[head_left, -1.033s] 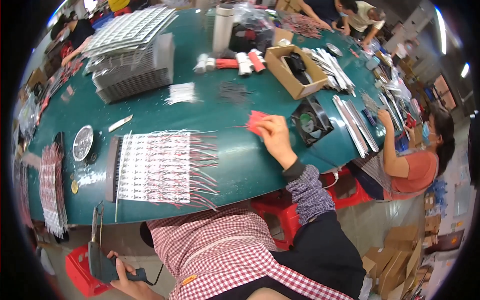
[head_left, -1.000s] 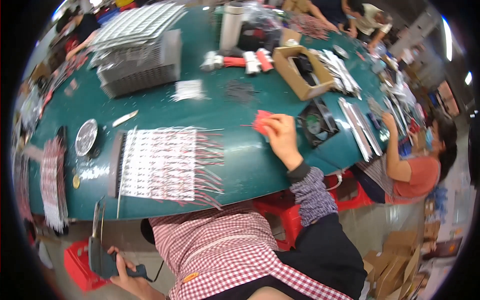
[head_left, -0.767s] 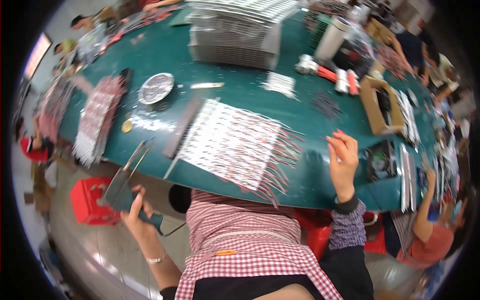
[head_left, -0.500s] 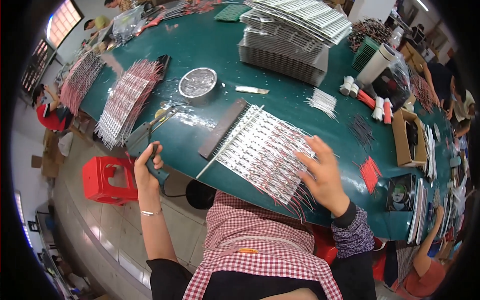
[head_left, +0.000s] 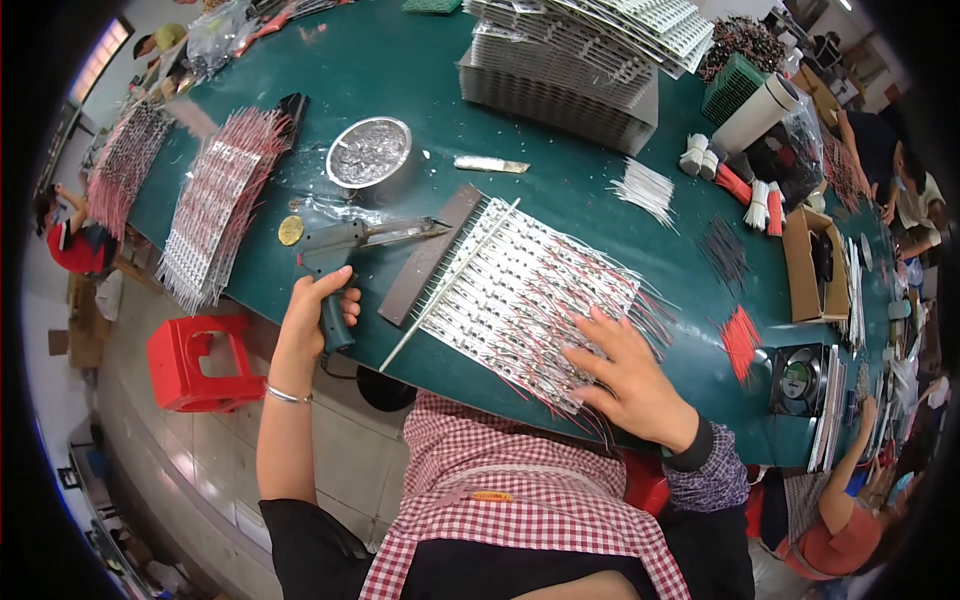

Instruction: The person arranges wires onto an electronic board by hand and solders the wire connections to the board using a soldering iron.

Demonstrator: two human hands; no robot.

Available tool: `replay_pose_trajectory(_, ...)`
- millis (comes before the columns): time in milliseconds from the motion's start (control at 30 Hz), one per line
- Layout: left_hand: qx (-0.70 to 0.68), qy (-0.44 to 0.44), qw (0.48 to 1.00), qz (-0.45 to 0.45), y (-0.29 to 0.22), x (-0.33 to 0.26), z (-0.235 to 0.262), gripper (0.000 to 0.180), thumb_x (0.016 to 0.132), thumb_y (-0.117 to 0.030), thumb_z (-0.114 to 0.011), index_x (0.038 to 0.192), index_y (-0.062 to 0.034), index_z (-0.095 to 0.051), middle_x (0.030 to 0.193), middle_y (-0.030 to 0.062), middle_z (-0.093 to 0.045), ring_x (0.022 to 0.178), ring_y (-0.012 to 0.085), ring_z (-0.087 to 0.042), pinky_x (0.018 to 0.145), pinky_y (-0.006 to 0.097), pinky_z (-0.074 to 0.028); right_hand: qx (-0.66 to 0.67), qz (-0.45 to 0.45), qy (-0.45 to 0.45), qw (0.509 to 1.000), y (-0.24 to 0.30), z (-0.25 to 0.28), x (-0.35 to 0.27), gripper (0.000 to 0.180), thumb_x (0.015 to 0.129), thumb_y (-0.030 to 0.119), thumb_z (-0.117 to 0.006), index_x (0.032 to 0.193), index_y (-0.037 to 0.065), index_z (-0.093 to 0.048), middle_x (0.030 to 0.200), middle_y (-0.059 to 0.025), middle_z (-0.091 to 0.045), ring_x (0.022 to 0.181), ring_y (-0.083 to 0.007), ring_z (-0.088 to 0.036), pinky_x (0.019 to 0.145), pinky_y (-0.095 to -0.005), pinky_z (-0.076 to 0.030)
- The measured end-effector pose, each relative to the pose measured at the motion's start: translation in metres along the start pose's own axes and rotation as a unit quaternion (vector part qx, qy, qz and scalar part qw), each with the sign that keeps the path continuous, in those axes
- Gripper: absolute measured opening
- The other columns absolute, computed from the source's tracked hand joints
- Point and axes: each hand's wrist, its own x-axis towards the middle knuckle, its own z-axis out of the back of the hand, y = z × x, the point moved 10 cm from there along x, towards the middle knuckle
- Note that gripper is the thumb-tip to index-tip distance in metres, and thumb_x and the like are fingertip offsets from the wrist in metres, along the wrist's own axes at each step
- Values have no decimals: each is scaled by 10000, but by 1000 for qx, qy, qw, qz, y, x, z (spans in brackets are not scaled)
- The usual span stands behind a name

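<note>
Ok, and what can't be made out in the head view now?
- Head view, part of the wired panel: covered by the right hand; whether they touch is unclear.
- Head view, grip of the gun-shaped tool: partly covered by the left hand.
- Head view, top of the board stack: cut off by the upper edge.

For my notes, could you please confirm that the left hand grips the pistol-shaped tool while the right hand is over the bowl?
Not quite: the head view shows the right hand over the wired white panel; the rest stands.
</note>
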Motion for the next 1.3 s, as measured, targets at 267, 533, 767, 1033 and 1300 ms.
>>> replay_pose_trajectory(267, 623, -209, 746, -108, -49, -18, 10, 408, 881, -331, -711, 924, 53, -580, 708, 185, -605, 679, 300, -671, 647, 392, -542, -54, 62, -47, 996, 27, -5, 62, 611, 857, 294, -700, 1408, 130, -494, 1513, -179, -378, 1438, -379, -293, 1162, -515, -257)
replay_pose_trajectory(533, 608, -115, 658, -429, -15, -113, -108, 200, 918, -163, -646, 1039, -9, -605, 882, 163, -647, 749, 342, -642, 653, 413, -511, -105, 75, 5, 992, 15, -52, 56, 700, 932, 499, -545, 1525, 192, -334, 1591, -167, -252, 1482, -369, -194, 1181, -560, -158)
replay_pose_trajectory(767, 530, -97, 725, -429, 8, -116, -95, 117, 929, -53, -584, 1036, -9, -599, 896, 177, -634, 758, 372, -646, 646, 417, -507, -105, 77, -2, 991, 17, -53, 56, 681, 930, 486, -554, 1515, 203, -354, 1594, -143, -257, 1477, -356, -216, 1180, -565, -164)
replay_pose_trajectory(1033, 387, -185, 865, -261, 71, -216, -9, 77, 950, -51, -555, 994, 2, -587, 714, 80, -564, 595, 153, -540, 548, 289, -411, -109, 67, -12, 992, 11, -51, 57, 662, 923, 490, -555, 1505, 231, -375, 1589, -126, -275, 1470, -350, -233, 1177, -561, -174)
replay_pose_trajectory(1300, 343, -261, 881, -196, 120, -257, 28, 98, 959, -64, -559, 978, 26, -595, 685, 18, -524, 591, 72, -451, 521, 243, -360, -111, 80, -34, 990, 16, -48, 56, 673, 877, 427, -633, 1478, 211, -419, 1566, -133, -321, 1460, -344, -257, 1171, -554, -198)
